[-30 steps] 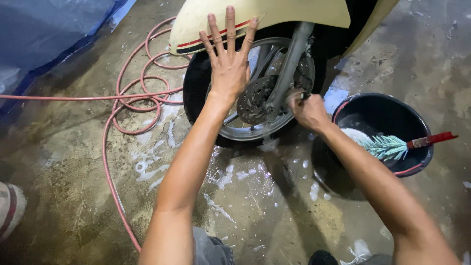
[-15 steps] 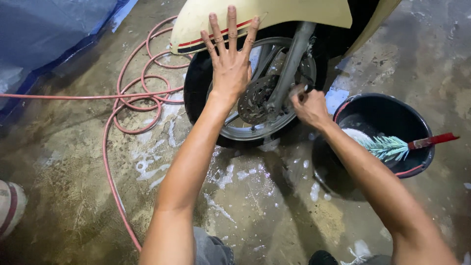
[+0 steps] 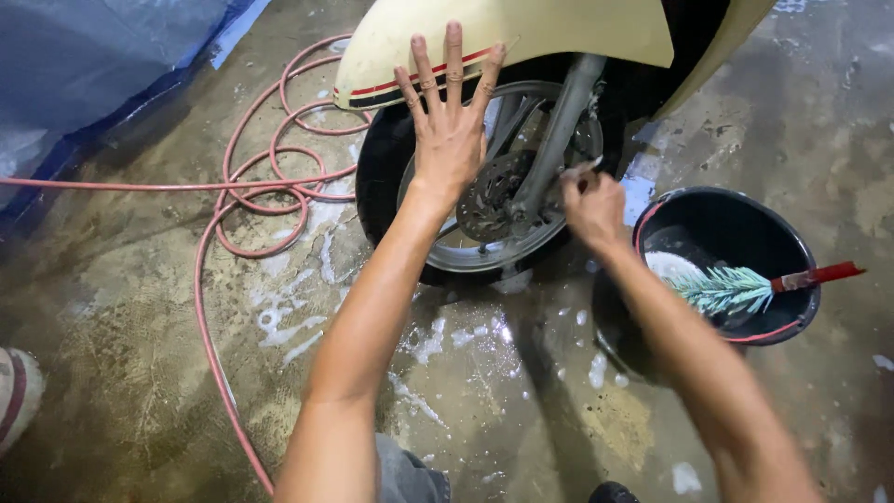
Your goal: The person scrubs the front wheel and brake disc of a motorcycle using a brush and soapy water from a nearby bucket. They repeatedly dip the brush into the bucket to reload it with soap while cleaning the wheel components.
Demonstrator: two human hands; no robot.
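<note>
Left hand (image 3: 450, 130) is spread flat, fingers fully splayed, palm pressed against the tyre and cream fender (image 3: 521, 37) of the scooter's front wheel (image 3: 484, 186), gripping nothing. Right hand (image 3: 593, 205) is closed around a small brush (image 3: 582, 169), its tip at the fork leg just beside the brake disc (image 3: 494, 191). A black bucket (image 3: 745, 224) with suds and a red-handled bristle brush (image 3: 745, 287) stands near the right forearm; a pink hose (image 3: 270, 186) lies coiled on the wet, soapy concrete floor (image 3: 466, 391) left of the wheel.
</note>
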